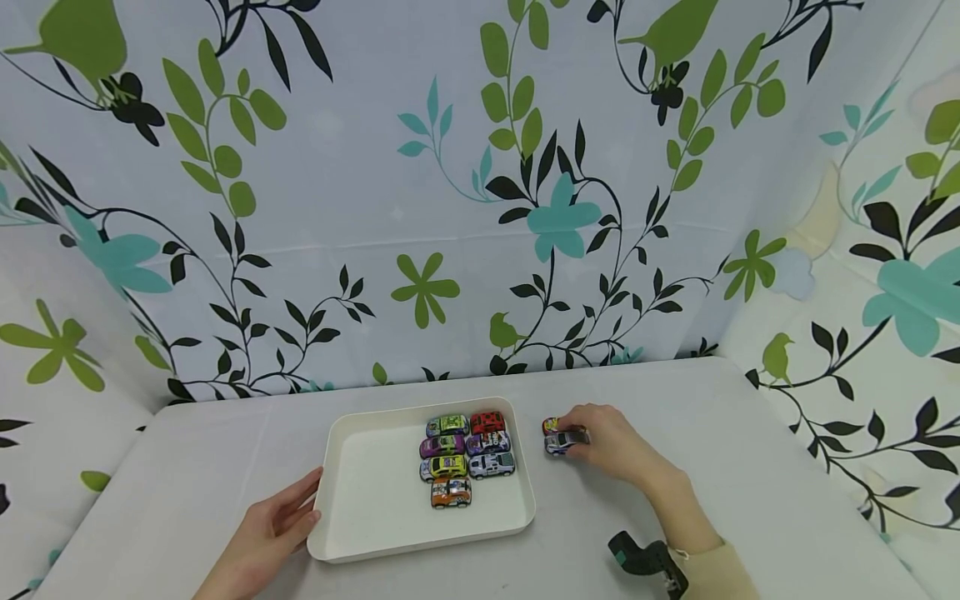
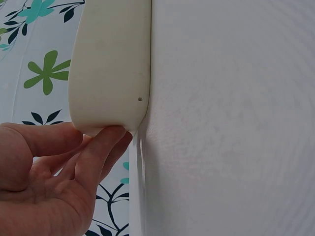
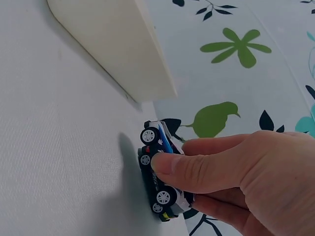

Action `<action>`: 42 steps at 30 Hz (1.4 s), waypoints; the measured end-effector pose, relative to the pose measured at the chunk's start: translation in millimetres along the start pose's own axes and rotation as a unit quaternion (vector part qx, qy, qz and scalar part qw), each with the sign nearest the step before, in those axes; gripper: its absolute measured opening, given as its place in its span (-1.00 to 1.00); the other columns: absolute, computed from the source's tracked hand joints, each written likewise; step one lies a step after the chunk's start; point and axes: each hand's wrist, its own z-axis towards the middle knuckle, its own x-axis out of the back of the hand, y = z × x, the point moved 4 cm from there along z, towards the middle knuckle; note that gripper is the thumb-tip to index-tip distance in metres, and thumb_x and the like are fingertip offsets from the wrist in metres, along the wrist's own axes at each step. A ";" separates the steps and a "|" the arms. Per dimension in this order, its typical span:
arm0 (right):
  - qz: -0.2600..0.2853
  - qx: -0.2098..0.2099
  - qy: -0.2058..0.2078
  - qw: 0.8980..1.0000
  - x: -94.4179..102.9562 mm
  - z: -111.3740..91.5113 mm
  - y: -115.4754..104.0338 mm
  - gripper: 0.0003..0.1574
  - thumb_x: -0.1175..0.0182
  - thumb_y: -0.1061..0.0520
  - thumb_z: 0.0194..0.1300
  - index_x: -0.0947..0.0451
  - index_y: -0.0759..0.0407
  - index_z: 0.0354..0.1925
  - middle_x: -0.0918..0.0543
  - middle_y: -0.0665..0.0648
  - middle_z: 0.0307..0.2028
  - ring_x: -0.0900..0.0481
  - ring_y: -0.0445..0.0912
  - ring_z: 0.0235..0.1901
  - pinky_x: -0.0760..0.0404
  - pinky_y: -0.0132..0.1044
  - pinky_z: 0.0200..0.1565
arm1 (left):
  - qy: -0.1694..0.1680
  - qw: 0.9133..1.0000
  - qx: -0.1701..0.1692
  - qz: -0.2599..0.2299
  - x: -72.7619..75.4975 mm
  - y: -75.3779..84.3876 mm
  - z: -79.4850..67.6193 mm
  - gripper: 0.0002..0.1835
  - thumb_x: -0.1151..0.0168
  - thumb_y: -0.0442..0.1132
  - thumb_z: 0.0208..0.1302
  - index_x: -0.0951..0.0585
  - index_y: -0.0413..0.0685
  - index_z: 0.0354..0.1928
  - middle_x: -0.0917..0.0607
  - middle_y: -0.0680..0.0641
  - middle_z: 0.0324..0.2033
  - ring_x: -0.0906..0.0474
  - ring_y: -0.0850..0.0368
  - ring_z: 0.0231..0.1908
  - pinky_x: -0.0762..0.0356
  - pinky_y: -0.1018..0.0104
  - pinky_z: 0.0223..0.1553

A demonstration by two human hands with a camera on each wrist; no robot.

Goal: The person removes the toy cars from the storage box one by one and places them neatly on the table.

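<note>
While your left hand (image 1: 265, 527) has its fingers set against the white tray's (image 1: 375, 493) 9 o'clock wall, not wrapped round anything, probably to steady it, your right hand (image 1: 609, 439) pinches a silver toy car (image 1: 559, 443) off the tray's 3 o'clock side. Thumb's flat on its flank, likely for a sure grip. A yellow-and-red toy car (image 1: 551, 426) peeks out at its 11 o'clock; can't tell if you're gripping that too. Seven toy cars (image 1: 484, 443) cluster toward 2 o'clock inside, apparently packed close to save room.
</note>
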 end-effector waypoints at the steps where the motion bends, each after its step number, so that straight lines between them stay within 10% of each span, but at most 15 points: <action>1: 0.002 -0.003 -0.001 1.000 -0.1 -0.2 0.9 -0.65 -0.48 0.33 0.03 -0.72 0.16 -0.15 -0.76 0.09 -0.13 -0.68 0.03 -0.07 -0.63 0.07 0.07 | 0.000 1.000 0.002 0.001 0.0 0.0 0.1 -0.35 -0.19 -0.38 0.40 -0.25 -0.28 0.48 -0.30 -0.38 0.42 -0.49 -0.06 0.26 -0.70 0.27 -0.01; 42: 0.010 -0.038 -0.015 0.999 -8.2 1.6 9.3 -0.60 -0.50 0.39 -0.06 -0.72 0.18 -0.18 -0.75 0.08 -0.18 -0.67 0.01 -0.11 -0.65 0.03 0.04 | 0.004 1.000 0.011 0.011 -1.2 0.7 1.9 -0.37 -0.16 -0.41 0.42 -0.24 -0.29 0.48 -0.29 -0.39 0.42 -0.43 -0.23 0.31 -0.70 0.24 0.00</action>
